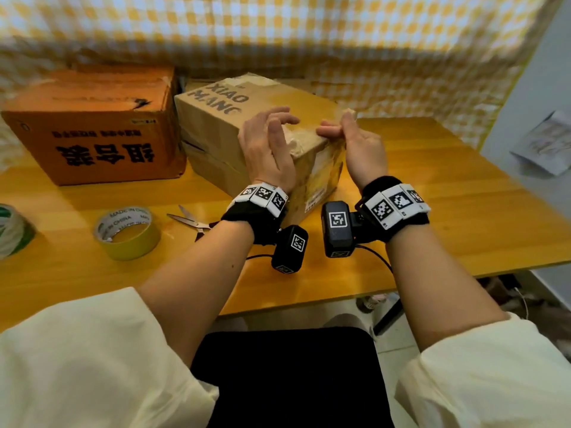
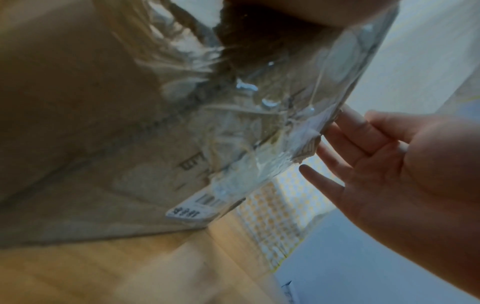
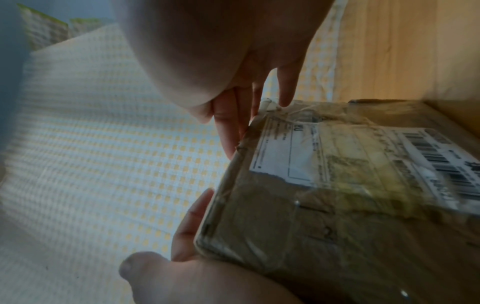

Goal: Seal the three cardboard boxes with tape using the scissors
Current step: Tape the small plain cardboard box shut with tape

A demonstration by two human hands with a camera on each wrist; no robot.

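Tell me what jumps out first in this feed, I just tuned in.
Both hands are on the brown cardboard box at mid-table: the left hand lies spread on its near top corner, the right hand touches its right edge. Left of it sit an orange cardboard box, the yellow tape roll and scissors.

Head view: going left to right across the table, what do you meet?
White-and-green tape roll → orange box → yellow tape roll → scissors → left hand → right hand, both hands on the brown box.
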